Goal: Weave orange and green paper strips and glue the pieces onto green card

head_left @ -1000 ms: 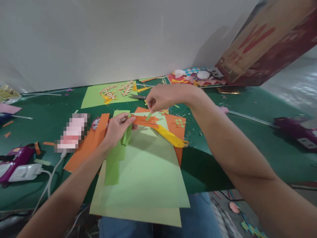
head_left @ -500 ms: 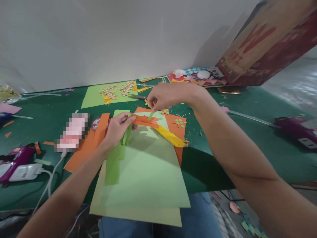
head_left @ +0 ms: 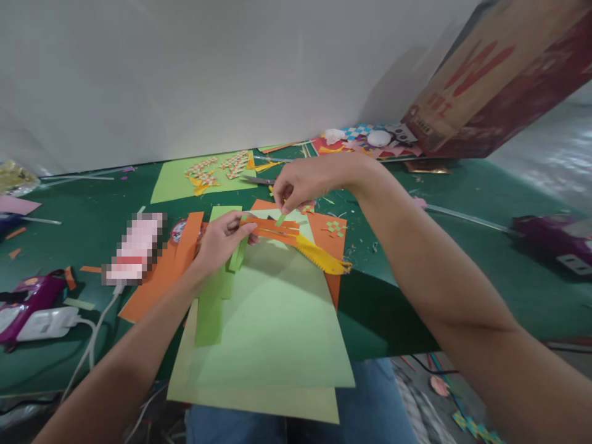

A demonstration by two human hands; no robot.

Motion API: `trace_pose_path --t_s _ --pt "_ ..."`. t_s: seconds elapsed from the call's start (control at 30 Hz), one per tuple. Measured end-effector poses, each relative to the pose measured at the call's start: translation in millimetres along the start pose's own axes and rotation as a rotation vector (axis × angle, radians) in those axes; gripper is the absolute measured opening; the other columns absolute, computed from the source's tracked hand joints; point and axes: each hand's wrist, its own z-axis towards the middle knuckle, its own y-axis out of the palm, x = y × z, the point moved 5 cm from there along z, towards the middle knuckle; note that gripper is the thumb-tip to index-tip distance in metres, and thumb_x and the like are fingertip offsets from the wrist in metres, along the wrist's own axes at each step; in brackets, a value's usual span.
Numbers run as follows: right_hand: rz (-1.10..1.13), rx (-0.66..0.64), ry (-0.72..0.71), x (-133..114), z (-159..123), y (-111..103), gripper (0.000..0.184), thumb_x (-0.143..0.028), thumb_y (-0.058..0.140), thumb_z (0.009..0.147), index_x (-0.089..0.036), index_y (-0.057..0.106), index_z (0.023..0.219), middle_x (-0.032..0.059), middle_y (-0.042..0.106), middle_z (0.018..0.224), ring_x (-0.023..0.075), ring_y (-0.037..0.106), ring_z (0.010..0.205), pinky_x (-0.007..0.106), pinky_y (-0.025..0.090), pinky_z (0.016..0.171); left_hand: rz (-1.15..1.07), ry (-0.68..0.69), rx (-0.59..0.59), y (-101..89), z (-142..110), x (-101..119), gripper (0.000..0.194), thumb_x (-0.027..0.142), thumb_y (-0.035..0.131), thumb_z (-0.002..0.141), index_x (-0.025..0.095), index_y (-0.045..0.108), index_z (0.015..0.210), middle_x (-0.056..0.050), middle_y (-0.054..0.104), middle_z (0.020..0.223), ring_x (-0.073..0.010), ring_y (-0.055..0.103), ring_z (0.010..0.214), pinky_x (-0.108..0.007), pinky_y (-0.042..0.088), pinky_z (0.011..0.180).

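Near the frame's centre, the left hand [head_left: 222,239] pinches a slit orange paper piece [head_left: 268,227], probably light, limp, easily torn and best held by its left end, while the right hand [head_left: 300,183], fingertips together, grips a narrow green paper strip [head_left: 280,219] by its top.

The sheets [head_left: 277,345] are laid over the middle of the counter's [head_left: 485,185] near edge. Over their far end, slit paper [head_left: 276,228] is held in the left grip [head_left: 222,239], a strip [head_left: 280,219] in the right grip [head_left: 300,184]. To the left, the phone [head_left: 137,246] is placed, then the charger [head_left: 49,322] toward the near left corner. By the far edge, woven pieces [head_left: 202,175] are spread on a card [head_left: 169,185]; at far right, the bag [head_left: 490,80] is stood.
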Motion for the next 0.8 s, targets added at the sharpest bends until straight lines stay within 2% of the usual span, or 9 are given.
trace_pose_path --t_s 0.2,0.37,0.5,0.67,0.8 --pt "0.065 -0.04 -0.018 -3.0 -1.8 2.1 0.012 -0.024 0.061 0.08 -0.014 0.067 0.079 -0.0043 0.054 0.051 0.0074 0.048 0.052 0.021 0.031 0.052 0.078 0.047 -0.04 3.4 -2.5 3.6 0.025 0.036 0.071 0.075 0.016 0.065 0.088 -0.001 0.069 0.066 -0.013 0.065 0.06 -0.027 0.053 0.066" --pt "0.028 0.018 0.024 -5.5 -4.5 1.9 0.012 -0.018 0.058 0.079 -0.013 0.067 0.073 -0.0046 0.054 0.052 0.0049 0.047 0.051 0.021 0.029 0.051 0.077 0.023 -0.02 3.8 -2.8 8.0 0.029 0.04 0.073 0.071 0.017 0.065 0.086 -0.002 0.069 0.065 -0.0146 0.066 0.061 -0.028 0.054 0.066" --pt "0.02 -0.004 0.043 -2.8 -4.8 2.7 0.011 -0.017 0.058 0.079 -0.012 0.068 0.076 -0.0037 0.055 0.054 0.006 0.046 0.052 0.023 0.03 0.052 0.079 0.0 -0.016 2.9 -2.1 7.7 0.029 0.041 0.074 0.07 0.017 0.065 0.083 -0.003 0.069 0.065 -0.015 0.066 0.061 -0.028 0.054 0.066" --pt "0.02 -0.035 -0.007 -2.2 1.6 4.0 0.013 -0.024 0.059 0.081 -0.015 0.069 0.082 -0.0033 0.058 0.057 0.0063 0.049 0.053 0.021 0.032 0.051 0.104 0.009 -0.032 2.5 -2.1 6.9 0.018 0.034 0.07 0.074 0.018 0.066 0.082 -0.002 0.07 0.067 -0.0139 0.066 0.062 -0.027 0.053 0.066" --pt "0.061 0.007 -0.05 -4.6 7.6 3.6 0.009 -0.024 0.061 0.079 -0.018 0.068 0.08 -0.0032 0.058 0.055 0.0083 0.051 0.052 0.02 0.035 0.05 0.106 0.008 -0.038 2.6 -2.3 7.3 0.016 0.032 0.07 0.075 0.017 0.065 0.079 -0.002 0.07 0.066 -0.0135 0.066 0.062 -0.026 0.053 0.066"
